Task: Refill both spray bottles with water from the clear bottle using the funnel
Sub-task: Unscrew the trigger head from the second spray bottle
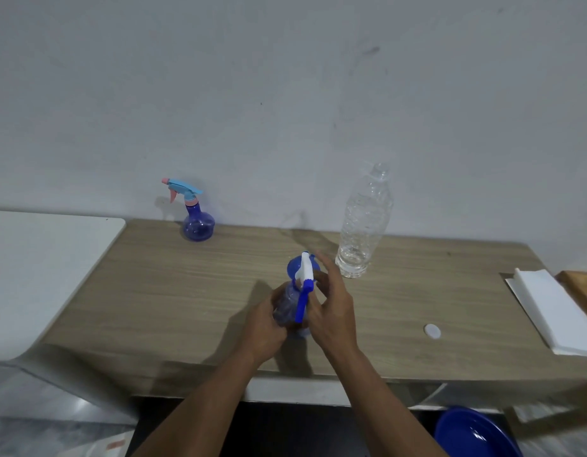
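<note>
Spray bottle point(290, 305) sat in L hand point(265, 324) grip, R hand point(331, 311) pinched its head; clear bottle point(364, 225) looked nrly empty, prob almost done.

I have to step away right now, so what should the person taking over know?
Hands: left hand grips the near spray bottle's body; right hand holds its neck, trigger head on.
The far spray bottle stands, head on, at the table's back left; clear bottle stands open, its cap lying apart.
Fill levels unreadable; blue shape behind the near head may be the funnel.
Left: check both refills, recap clear bottle.
</note>
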Action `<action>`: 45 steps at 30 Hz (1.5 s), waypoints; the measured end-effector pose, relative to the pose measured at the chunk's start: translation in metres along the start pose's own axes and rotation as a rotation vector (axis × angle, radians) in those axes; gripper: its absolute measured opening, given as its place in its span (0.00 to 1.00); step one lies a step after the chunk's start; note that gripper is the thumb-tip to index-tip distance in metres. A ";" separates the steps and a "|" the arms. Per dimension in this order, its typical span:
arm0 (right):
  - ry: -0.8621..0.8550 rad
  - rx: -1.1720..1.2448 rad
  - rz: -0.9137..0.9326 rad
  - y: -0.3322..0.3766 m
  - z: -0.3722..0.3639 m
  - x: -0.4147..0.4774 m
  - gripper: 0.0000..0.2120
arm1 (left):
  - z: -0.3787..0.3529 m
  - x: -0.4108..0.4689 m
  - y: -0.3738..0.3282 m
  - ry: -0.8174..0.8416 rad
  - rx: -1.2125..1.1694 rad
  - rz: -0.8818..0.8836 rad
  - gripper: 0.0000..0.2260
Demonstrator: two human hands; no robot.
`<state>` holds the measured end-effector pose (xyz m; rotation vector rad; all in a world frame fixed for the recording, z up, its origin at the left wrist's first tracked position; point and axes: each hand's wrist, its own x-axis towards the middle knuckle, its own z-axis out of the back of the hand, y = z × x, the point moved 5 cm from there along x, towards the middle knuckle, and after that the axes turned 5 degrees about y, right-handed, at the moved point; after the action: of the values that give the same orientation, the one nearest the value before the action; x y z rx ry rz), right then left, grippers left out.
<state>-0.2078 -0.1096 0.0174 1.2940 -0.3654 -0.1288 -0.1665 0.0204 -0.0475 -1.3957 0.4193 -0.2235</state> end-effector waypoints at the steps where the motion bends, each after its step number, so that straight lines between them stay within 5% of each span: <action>1: -0.004 0.016 -0.020 -0.001 -0.001 0.000 0.26 | 0.000 0.000 0.000 0.000 0.005 0.003 0.26; 11: 0.010 -0.121 -0.017 -0.005 -0.003 0.002 0.16 | 0.002 0.001 -0.001 -0.006 0.026 -0.006 0.20; 15: -0.008 -0.124 -0.009 -0.003 -0.001 -0.002 0.21 | 0.000 0.002 0.001 -0.003 0.021 0.003 0.25; 22: -0.029 -0.142 0.104 0.023 0.006 0.007 0.25 | -0.002 0.003 0.005 -0.003 -0.011 0.055 0.19; 29: -0.084 -0.169 0.230 0.077 0.022 0.024 0.27 | 0.002 0.004 0.006 -0.013 0.028 0.011 0.34; 34: -0.173 -0.143 0.275 0.133 0.050 0.039 0.25 | -0.006 -0.001 -0.007 -0.008 -0.067 0.006 0.30; 41: -0.129 -0.298 0.106 0.128 0.081 0.047 0.25 | -0.004 0.005 -0.002 0.005 -0.032 -0.034 0.19; 45: -0.032 -0.523 -0.063 0.074 0.078 0.040 0.19 | 0.007 0.006 0.008 -0.030 -0.014 -0.002 0.31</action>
<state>-0.2046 -0.1722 0.1129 0.7869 -0.2922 -0.2788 -0.1590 0.0254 -0.0550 -1.4117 0.3954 -0.2018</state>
